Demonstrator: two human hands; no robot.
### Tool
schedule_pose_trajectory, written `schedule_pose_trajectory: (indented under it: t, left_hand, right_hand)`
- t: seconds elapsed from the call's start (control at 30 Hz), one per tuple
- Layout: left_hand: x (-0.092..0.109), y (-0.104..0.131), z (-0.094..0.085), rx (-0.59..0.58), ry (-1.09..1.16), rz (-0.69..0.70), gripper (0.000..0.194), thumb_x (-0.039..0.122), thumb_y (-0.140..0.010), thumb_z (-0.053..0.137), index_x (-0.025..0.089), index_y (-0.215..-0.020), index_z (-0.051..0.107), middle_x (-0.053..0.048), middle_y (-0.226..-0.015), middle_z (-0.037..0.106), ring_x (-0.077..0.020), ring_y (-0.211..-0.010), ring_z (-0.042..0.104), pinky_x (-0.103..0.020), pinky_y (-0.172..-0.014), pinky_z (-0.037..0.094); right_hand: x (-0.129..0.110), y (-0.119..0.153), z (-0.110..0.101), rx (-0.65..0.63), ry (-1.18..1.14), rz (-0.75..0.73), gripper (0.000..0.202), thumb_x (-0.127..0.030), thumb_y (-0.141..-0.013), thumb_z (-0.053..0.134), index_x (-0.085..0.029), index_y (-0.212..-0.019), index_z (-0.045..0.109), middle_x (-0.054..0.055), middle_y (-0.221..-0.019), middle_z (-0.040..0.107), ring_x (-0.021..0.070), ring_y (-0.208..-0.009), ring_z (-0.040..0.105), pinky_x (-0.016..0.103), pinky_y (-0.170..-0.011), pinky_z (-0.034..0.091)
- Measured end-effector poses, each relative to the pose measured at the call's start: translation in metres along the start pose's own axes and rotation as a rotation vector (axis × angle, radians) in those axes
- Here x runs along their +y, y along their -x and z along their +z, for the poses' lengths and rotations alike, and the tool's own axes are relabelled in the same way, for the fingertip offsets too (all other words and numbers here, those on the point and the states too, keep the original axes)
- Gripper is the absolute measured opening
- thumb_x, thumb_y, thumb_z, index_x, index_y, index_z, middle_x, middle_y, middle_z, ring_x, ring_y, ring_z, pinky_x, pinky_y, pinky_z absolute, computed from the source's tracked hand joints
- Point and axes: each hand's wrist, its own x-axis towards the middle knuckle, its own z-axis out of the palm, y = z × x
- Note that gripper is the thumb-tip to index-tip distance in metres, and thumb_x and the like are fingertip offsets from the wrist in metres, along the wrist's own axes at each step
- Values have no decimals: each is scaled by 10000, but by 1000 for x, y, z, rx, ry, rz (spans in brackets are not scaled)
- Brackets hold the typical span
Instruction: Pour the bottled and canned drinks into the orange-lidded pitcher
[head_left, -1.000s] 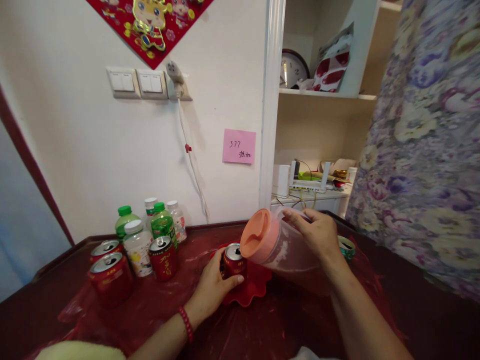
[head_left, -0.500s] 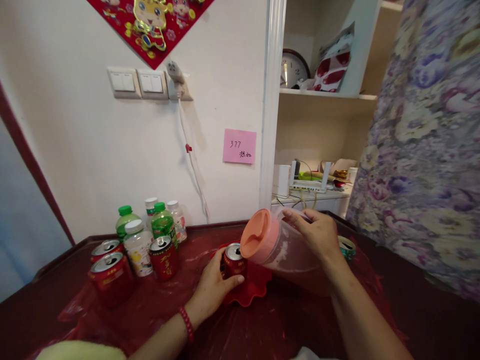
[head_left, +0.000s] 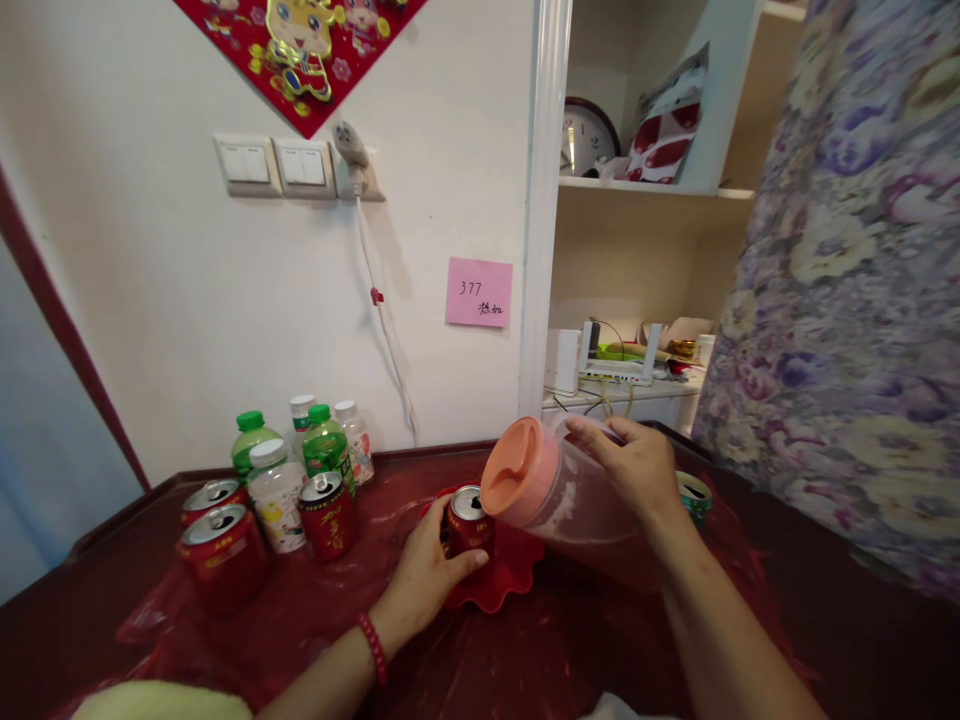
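Note:
A red drink can (head_left: pixel 472 527) with its top opened stands on a red wavy-edged plate (head_left: pixel 491 597). My left hand (head_left: pixel 429 563), a red bead bracelet at its wrist, is closed around the can from the left. In my right hand (head_left: pixel 634 470) is the handle of a clear plastic pitcher (head_left: pixel 581 510) with an orange lid (head_left: pixel 521 470). The pitcher is tipped to the left, and its lid end is right beside the can's top. Cloudy liquid shows inside the pitcher. Whether a stream runs into the can, I cannot make out.
At the left stand several red cans (head_left: pixel 223 560) and several bottles (head_left: pixel 277 497), some green-capped. A green can (head_left: pixel 694 497) is behind my right wrist. Thin red plastic film (head_left: pixel 330 620) covers the dark table. A flowered curtain (head_left: pixel 840 300) hangs at the right.

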Motion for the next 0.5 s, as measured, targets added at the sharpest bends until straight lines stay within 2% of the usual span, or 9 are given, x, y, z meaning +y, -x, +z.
schedule_pose_trajectory:
  t: [0.23,0.5]
  left_hand:
    - [5,1,1,0,-27,-7,732,279,-653,831,184,-1317,540,-188,-1425,641,-359,-1325,607,-521,-1126,470]
    - [2,1,-1,-12,-32,0,736,279,-670,823,189,-1340,530,-181,-1456,620,-348,-1357,580,-521,-1161,433]
  right_hand:
    - [-1,-1,1,-7,5,-3,694,-910,-636,586,-253,-503,406,-51,-553,288,149,-588,325,299,-565,231]
    - [0,0,0,-1,2,-6,689,-905,-642,593,-253,-508,416,-53,-557,291,148,-587,323,298,-567,237]
